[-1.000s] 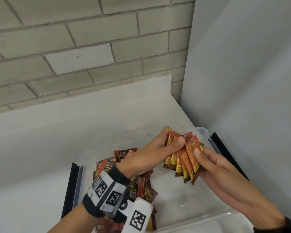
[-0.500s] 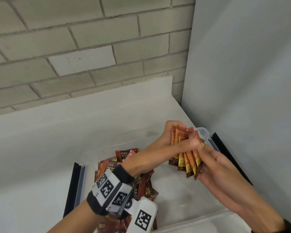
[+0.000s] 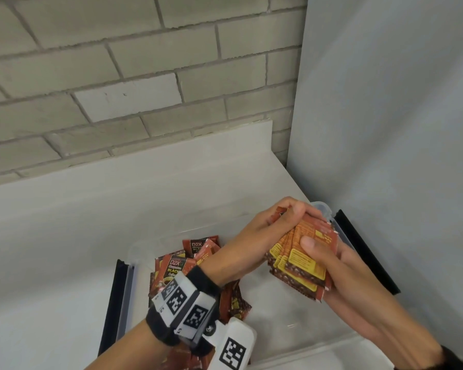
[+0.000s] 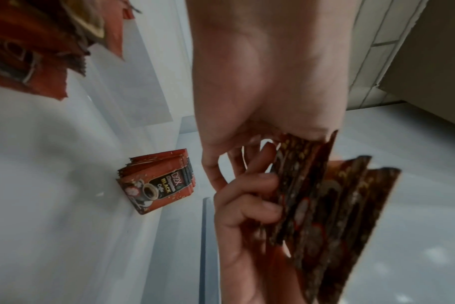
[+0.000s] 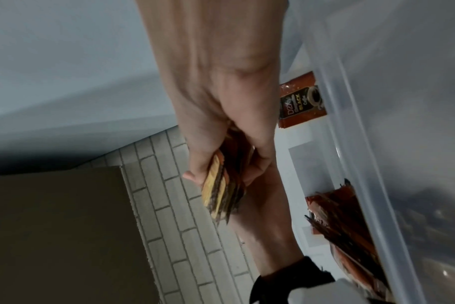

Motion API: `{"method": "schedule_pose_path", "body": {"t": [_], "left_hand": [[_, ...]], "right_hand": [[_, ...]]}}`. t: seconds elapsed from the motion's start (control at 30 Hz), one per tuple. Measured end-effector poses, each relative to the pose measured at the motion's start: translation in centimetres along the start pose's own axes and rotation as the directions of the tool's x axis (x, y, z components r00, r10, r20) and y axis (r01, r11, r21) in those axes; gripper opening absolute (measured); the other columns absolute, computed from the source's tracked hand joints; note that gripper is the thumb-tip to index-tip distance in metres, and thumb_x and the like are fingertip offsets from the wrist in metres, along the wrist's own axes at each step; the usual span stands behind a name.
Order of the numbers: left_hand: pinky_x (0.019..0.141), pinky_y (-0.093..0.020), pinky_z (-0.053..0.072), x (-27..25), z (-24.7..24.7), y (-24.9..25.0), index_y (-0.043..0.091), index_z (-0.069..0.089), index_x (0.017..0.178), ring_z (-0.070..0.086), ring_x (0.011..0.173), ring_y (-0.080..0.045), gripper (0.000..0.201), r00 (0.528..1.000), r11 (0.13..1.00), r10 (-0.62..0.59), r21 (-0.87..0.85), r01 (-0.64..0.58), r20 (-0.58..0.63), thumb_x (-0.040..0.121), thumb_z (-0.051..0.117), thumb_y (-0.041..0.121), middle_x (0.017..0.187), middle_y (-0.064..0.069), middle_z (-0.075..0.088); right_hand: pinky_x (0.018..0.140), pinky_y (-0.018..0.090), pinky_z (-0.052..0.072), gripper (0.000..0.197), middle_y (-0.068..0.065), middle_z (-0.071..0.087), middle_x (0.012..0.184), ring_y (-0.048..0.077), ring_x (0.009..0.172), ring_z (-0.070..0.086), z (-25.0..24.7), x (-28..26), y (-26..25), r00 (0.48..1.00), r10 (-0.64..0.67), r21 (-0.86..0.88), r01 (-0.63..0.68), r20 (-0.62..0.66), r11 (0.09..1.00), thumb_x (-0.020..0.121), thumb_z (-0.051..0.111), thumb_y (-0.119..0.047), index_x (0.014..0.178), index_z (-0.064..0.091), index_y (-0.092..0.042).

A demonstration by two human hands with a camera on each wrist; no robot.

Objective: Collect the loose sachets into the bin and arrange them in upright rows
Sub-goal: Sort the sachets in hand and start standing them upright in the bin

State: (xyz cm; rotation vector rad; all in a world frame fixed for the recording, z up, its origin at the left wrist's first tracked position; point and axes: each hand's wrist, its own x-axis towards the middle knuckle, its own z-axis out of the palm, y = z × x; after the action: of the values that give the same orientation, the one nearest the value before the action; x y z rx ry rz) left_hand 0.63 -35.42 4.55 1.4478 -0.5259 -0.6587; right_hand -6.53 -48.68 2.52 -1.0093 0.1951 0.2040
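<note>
Both hands hold one stack of red-brown sachets (image 3: 301,263) over the right part of the clear bin (image 3: 328,210), yellow backs facing me. My left hand (image 3: 273,225) curls over the stack's top edge. My right hand (image 3: 332,259) cups it from below, thumb pressed on its face. The same stack (image 4: 335,205) shows in the left wrist view and again, edge on, as the held sachets (image 5: 222,191) in the right wrist view. A small upright row of sachets (image 4: 156,182) stands against a bin wall. A loose pile of sachets (image 3: 187,263) lies in the bin's left part.
The bin sits on a white counter (image 3: 91,222) in a corner, with a brick wall (image 3: 118,76) behind and a grey panel (image 3: 385,129) close on the right. Black clip handles (image 3: 364,249) stick out at both bin ends. The bin floor (image 3: 278,316) between pile and hands is bare.
The fanned sachets have been drawn together into a tighter stack and tilted so the yellow backs face up. Both hands shifted slightly toward the bin's far right corner.
</note>
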Motion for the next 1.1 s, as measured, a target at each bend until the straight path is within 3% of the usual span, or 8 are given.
{"method": "schedule_pose_path", "body": {"t": [0.1,0.2,0.3,0.43,0.57,0.7,0.87,1.1], "left_hand": [[0.089,-0.026,0.053,0.3,-0.5,0.7,0.022,0.040,0.131,0.060,0.110,-0.008,0.064,0.998,0.977,0.057,0.206,-0.049,-0.034,0.080,0.048,0.060,0.126,0.001,0.057],[0.109,-0.031,0.038,0.2,-1.5,2.3,0.030,0.021,0.141,0.041,0.129,-0.002,0.095,0.987,0.894,0.146,0.418,-0.163,0.073,0.066,0.069,0.065,0.141,0.005,0.041],[0.116,-0.018,0.009,-0.6,-1.0,4.0,0.041,0.003,0.146,0.009,0.137,0.005,0.124,0.966,0.615,0.104,0.748,-0.251,0.238,0.056,0.088,0.047,0.150,0.019,0.013],[0.119,-0.038,-0.002,-0.3,0.7,2.7,0.041,-0.013,0.144,-0.005,0.146,-0.019,0.129,0.923,0.260,0.114,0.886,-0.384,0.367,0.059,0.084,0.052,0.159,-0.008,0.001],[0.114,-0.040,0.022,0.3,0.6,1.2,0.031,-0.005,0.148,0.020,0.140,-0.024,0.125,0.926,0.319,0.184,0.871,-0.373,0.329,0.062,0.085,0.034,0.152,-0.012,0.022],[0.109,-0.021,0.022,0.4,-0.1,0.4,0.015,0.003,0.151,0.027,0.130,-0.014,0.121,0.925,0.463,0.215,0.801,-0.379,0.313,0.063,0.085,0.020,0.148,-0.009,0.028],[0.097,-0.014,0.034,-0.1,-1.0,-0.5,0.031,0.003,0.147,0.041,0.113,-0.005,0.117,0.940,0.685,0.221,0.644,-0.340,0.261,0.066,0.084,0.011,0.131,-0.001,0.036],[0.099,-0.026,0.044,-0.4,-0.5,-1.3,0.035,0.013,0.141,0.051,0.114,-0.013,0.110,0.893,0.720,0.375,0.529,-0.449,0.248,0.063,0.088,0.011,0.125,-0.005,0.040]], "right_hand": [[0.074,0.034,0.059,0.071,0.014,0.071,0.108,0.028,0.098,0.070,-0.2,0.1,-0.3,0.999,-0.013,-0.073,0.010,-0.039,0.997,0.056,0.090,-0.038,0.118,0.062,-0.015],[0.071,0.028,0.058,0.081,0.009,0.073,0.104,0.025,0.094,0.071,-0.6,0.1,-0.8,0.991,-0.105,-0.220,0.084,-0.083,0.972,0.043,0.090,-0.052,0.113,0.066,-0.018],[0.065,0.023,0.056,0.060,0.009,0.074,0.099,0.022,0.089,0.072,-0.5,0.1,-1.6,0.985,-0.156,-0.272,0.132,-0.069,0.953,0.060,0.084,-0.037,0.113,0.065,-0.016],[0.071,0.023,0.057,0.046,-0.001,0.074,0.097,0.011,0.089,0.071,0.5,0.2,-2.3,0.974,-0.224,-0.373,0.201,-0.018,0.906,0.070,0.079,-0.019,0.111,0.060,-0.024],[0.060,0.016,0.053,0.034,-0.008,0.071,0.086,0.003,0.078,0.069,0.1,0.6,-1.8,0.952,-0.294,-0.499,0.213,-0.088,0.840,0.077,0.074,-0.012,0.101,0.054,-0.026],[0.065,0.019,0.054,0.033,-0.006,0.071,0.089,0.007,0.085,0.069,-0.1,0.0,-1.3,0.982,-0.185,-0.507,0.137,-0.046,0.851,0.082,0.069,-0.020,0.108,0.049,-0.023],[0.083,0.029,0.054,0.058,-0.001,0.069,0.104,0.012,0.100,0.066,-0.6,-1.0,-1.5,0.993,0.008,-0.399,0.039,0.115,0.916,0.051,0.082,-0.063,0.097,0.057,-0.038],[0.067,0.019,0.053,0.094,0.009,0.072,0.096,0.012,0.082,0.069,-0.6,-1.0,-1.7,0.980,0.143,-0.187,-0.116,0.138,0.976,0.047,0.085,-0.060,0.120,0.059,-0.007]]}}
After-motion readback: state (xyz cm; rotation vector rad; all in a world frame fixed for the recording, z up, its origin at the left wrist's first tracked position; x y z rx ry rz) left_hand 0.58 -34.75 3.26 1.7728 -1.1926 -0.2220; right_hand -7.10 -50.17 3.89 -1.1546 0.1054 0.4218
